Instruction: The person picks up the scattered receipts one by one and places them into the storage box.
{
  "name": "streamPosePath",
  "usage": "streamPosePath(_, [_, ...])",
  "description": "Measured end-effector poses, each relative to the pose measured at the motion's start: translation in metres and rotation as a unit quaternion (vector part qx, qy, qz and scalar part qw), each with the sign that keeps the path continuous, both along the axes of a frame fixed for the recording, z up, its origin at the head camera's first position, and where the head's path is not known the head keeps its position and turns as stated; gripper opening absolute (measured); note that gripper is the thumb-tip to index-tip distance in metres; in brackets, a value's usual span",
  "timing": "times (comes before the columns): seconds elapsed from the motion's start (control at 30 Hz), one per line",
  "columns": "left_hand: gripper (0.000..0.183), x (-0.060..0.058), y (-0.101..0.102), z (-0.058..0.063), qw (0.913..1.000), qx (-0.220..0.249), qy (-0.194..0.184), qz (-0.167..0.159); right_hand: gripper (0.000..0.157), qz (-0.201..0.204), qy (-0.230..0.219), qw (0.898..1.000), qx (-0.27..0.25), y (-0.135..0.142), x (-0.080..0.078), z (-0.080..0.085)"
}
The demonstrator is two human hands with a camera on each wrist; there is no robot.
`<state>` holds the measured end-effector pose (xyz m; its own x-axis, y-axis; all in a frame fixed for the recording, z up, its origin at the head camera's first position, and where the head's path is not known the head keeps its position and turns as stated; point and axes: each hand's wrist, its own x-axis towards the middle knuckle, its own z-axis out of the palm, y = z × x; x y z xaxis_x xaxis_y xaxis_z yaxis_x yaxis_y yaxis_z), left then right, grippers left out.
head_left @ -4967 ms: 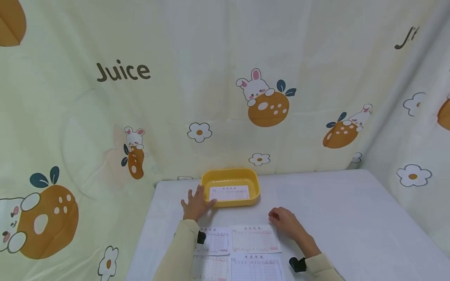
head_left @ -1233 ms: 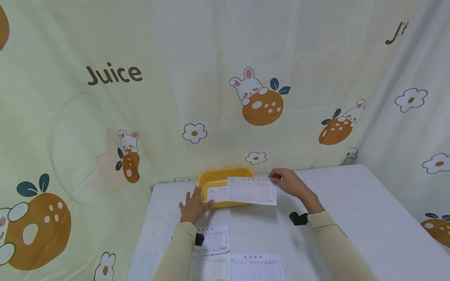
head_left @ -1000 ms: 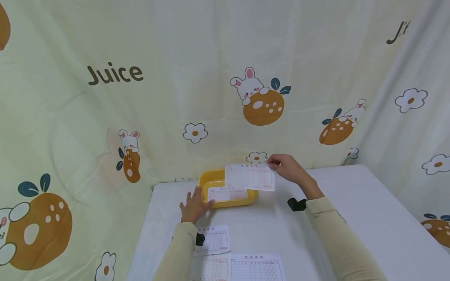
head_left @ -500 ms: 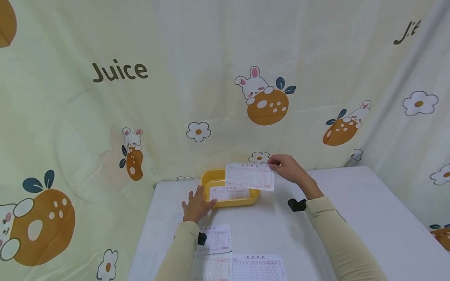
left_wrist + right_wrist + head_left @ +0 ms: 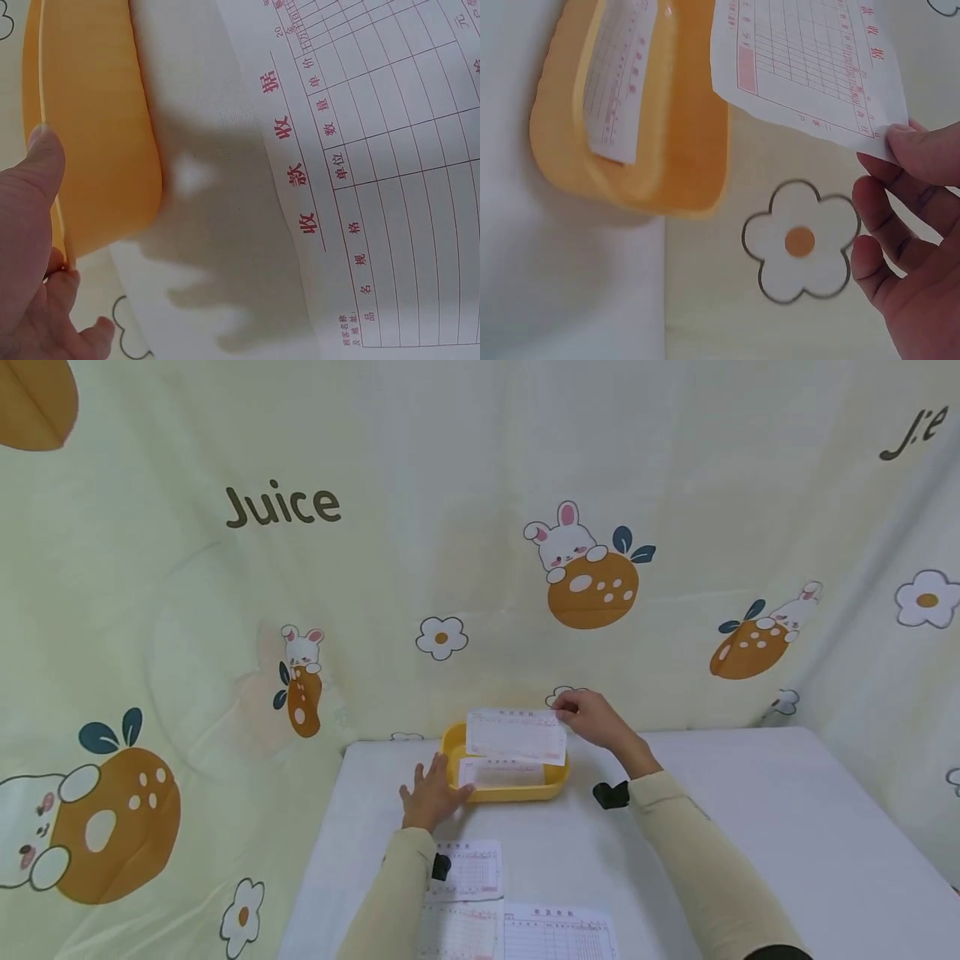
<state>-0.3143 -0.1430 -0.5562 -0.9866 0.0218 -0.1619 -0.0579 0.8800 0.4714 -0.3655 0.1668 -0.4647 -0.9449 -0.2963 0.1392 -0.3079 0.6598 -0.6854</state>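
A yellow plastic tray (image 5: 517, 794) stands near the table's back edge, with one receipt slip (image 5: 501, 774) leaning inside against its front wall. My left hand (image 5: 433, 793) holds the tray's front left corner; in the left wrist view the thumb (image 5: 41, 154) lies over the rim, the other fingers partly hidden. Between thumb and index finger, my right hand (image 5: 596, 720) pinches the upper right corner of another receipt slip (image 5: 516, 735). That slip hangs in the air above the tray's back part, and its lower edge is apart from the leaning slip.
Three printed receipts lie on the white table (image 5: 712, 827) nearer to me: a back left one (image 5: 476, 870), partly behind the left wrist, a front left one (image 5: 461, 931) and a front right one (image 5: 558, 935). A patterned curtain (image 5: 480, 568) hangs close behind the tray.
Five seconds ago the pinched receipt lay at the back right of the table group. My right hand has lifted it over the tray. My left hand stays at the tray corner.
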Motion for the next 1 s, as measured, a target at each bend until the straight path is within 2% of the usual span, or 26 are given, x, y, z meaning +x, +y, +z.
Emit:
streamPosePath(0.27, [0.085,-0.003,0.001,0.003,1.0000,0.009,-0.001,0.002,0.011,-0.006,-0.021,1.000,-0.003,-0.025,-0.014,-0.004])
streamPosePath(0.67, [0.087,-0.006,0.000,0.003,0.9999,-0.002,-0.004,0.010,0.012,-0.002,-0.015,1.000,0.014,-0.030,-0.017,-0.025])
streamPosePath(1.0, [0.087,-0.004,0.000,0.002,0.9999,0.003,-0.001,0.015,0.011,0.005,-0.012,1.000,0.021,-0.038,-0.018,-0.041])
